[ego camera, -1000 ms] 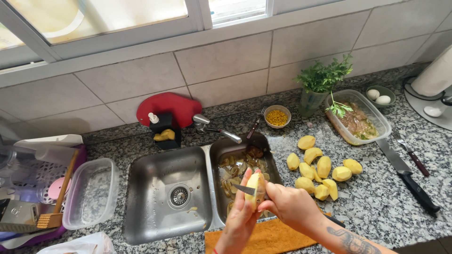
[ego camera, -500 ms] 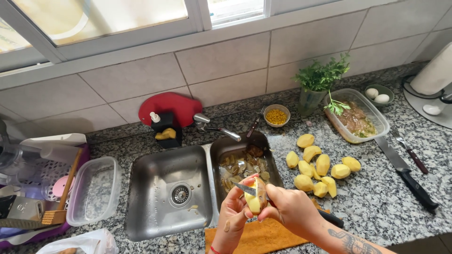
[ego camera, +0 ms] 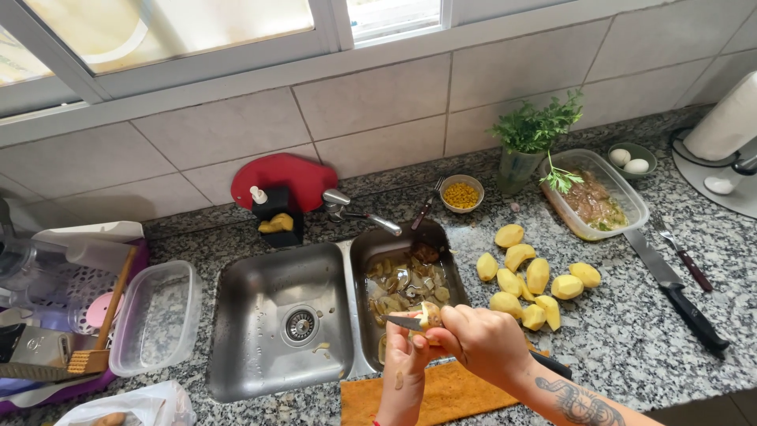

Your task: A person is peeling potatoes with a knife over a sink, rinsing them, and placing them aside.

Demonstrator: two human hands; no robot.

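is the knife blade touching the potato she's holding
Touching. The head view shows the knife blade meeting the potato, held between the left hand and right hand.

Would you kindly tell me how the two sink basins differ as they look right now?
The left basin is wider and nearly bare, its round drain showing. The right basin is narrower and littered with potato peels. Both hands work above the right basin, none above the left. Both are steel, set in the granite counter.

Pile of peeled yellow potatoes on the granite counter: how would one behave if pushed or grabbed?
The peeled yellow potatoes look rounded and uneven, so one would probably wobble or roll a little rather than slide. Their bare, glossy flesh suggests a slippery grip. They sit clustered on the speckled granite counter, so nudging one would likely shift its neighbours.
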